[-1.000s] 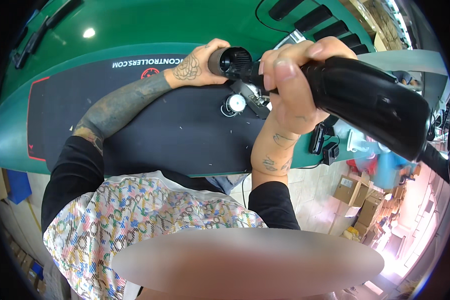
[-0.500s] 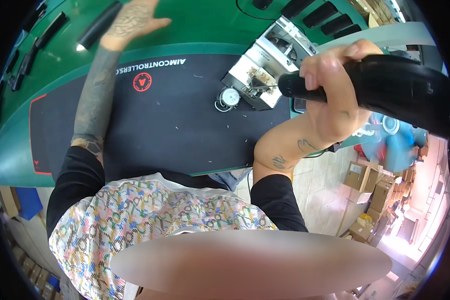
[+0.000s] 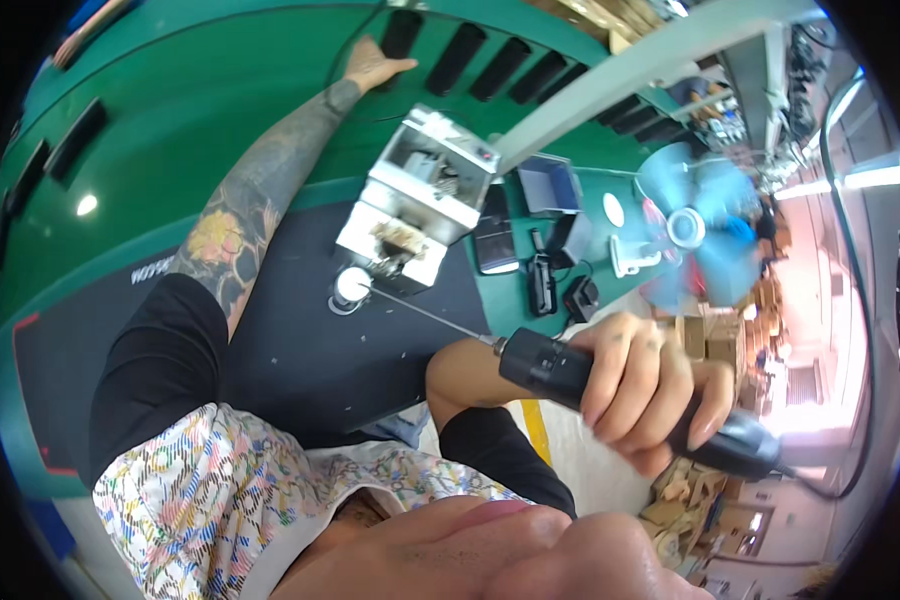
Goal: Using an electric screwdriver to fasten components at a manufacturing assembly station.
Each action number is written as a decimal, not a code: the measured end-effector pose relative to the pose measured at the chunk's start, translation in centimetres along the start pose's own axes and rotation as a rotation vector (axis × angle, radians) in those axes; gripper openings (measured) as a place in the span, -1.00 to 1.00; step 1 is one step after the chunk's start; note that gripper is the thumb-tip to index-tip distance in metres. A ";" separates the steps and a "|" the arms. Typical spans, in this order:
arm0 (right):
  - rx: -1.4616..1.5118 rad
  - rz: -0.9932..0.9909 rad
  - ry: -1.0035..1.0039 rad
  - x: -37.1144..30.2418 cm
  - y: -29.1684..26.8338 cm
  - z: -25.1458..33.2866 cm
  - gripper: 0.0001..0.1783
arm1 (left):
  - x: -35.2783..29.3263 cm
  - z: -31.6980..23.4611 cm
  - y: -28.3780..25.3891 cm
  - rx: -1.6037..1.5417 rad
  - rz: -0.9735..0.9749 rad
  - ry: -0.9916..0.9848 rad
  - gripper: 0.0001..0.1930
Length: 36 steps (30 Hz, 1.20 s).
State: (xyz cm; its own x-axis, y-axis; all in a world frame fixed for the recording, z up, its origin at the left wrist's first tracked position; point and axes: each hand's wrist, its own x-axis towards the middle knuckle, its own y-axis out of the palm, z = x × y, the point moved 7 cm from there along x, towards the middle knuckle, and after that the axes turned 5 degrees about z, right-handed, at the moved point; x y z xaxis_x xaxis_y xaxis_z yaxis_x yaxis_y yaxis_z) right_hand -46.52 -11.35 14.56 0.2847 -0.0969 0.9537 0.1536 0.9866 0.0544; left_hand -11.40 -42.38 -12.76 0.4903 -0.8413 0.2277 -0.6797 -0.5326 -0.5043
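My right hand [image 3: 635,390] is wrapped around a black electric screwdriver [image 3: 545,365]. Its long thin bit [image 3: 435,320] points left, the tip appearing over a small white-topped round container [image 3: 352,285], though I cannot tell whether they touch. Just beyond that container stands a silver metal box-shaped machine [image 3: 380,195] with an open top and small parts at its front. My left hand [image 3: 375,66] reaches to the far side of the table, thumb stretched out, beside the lower end of a black cylinder [image 3: 402,35]. Whether it touches the cylinder is unclear.
Several more black cylinders [image 3: 457,60] line the far side. A dark mat [image 3: 300,345] with scattered small bits covers the near green table. On the right are a grey bin [image 3: 548,185], a blue fan [image 3: 686,228] and a pale post [image 3: 660,70]. The screwdriver's cable [image 3: 850,400] hangs at right.
The view has turned. My left hand has moved right, toward the row of black cylinders. My right hand has brought the screwdriver lower and away from the machine, its bit now fully showing.
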 end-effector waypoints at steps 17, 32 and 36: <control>-0.295 -0.257 -0.087 -1.4 -1.1 0.8 -0.67 | -26.8 -1.1 -8.9 -0.408 0.282 -0.033 -0.43; -0.512 -0.096 0.447 -2.9 0.4 -11.9 -0.55 | -30.6 -3.7 -9.4 -0.324 0.340 0.506 -0.39; -0.588 -0.203 0.491 -2.7 0.3 -12.6 -0.87 | -30.5 -3.7 -9.6 -0.305 0.342 0.479 -0.39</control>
State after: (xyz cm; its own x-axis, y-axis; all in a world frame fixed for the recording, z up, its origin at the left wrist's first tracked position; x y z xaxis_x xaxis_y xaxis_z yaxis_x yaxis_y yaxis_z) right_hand -35.29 -12.44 8.23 0.5615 -0.4490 0.6950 0.6829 0.7258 -0.0828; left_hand -21.88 -11.93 -11.74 -0.0296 -0.8782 0.4774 -0.9126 -0.1711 -0.3713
